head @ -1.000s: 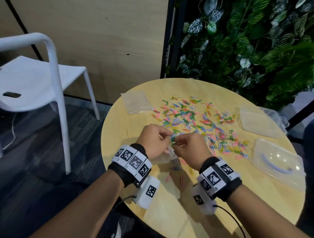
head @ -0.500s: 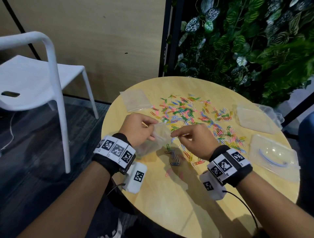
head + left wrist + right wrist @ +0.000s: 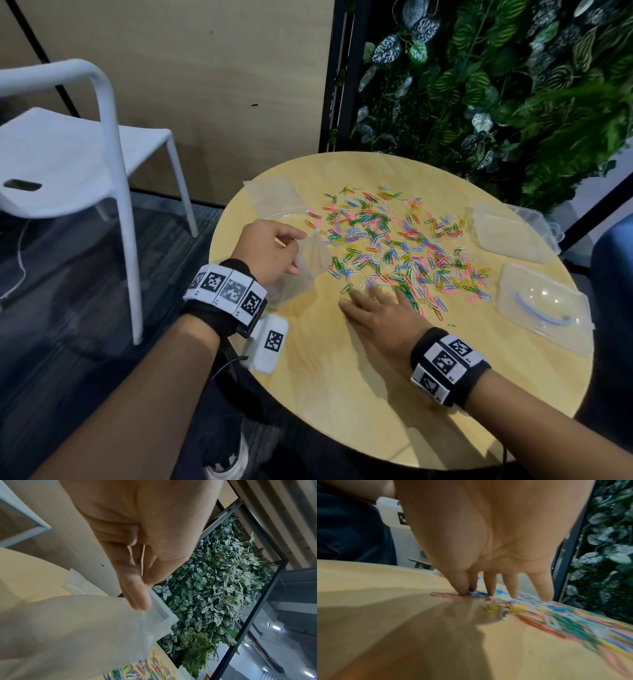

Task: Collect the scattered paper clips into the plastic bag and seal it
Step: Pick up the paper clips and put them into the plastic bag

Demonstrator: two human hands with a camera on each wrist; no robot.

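**Paper clips: right hand back on the heap, bag held open**

Paper clips point(image 3: 394, 246): coloured, many, spread across the middle of the round table point(image 3: 342, 394); few look bagged, so I judge the task early.

Plastic bag point(image 3: 305, 263): clear, pinched at its rim by my left hand point(image 3: 270, 250), hanging just left of the heap.

Right hand point(image 3: 380, 315): half a second ago it was up by the bag mouth; now it lies flat, fingers spread, tips on the heap's near edge. Nothing gripped, so I read this as the start of another scoop.

Beyond: spare bags point(image 3: 274, 198), lidded plastic boxes point(image 3: 544, 305), white chair point(image 3: 78, 161).
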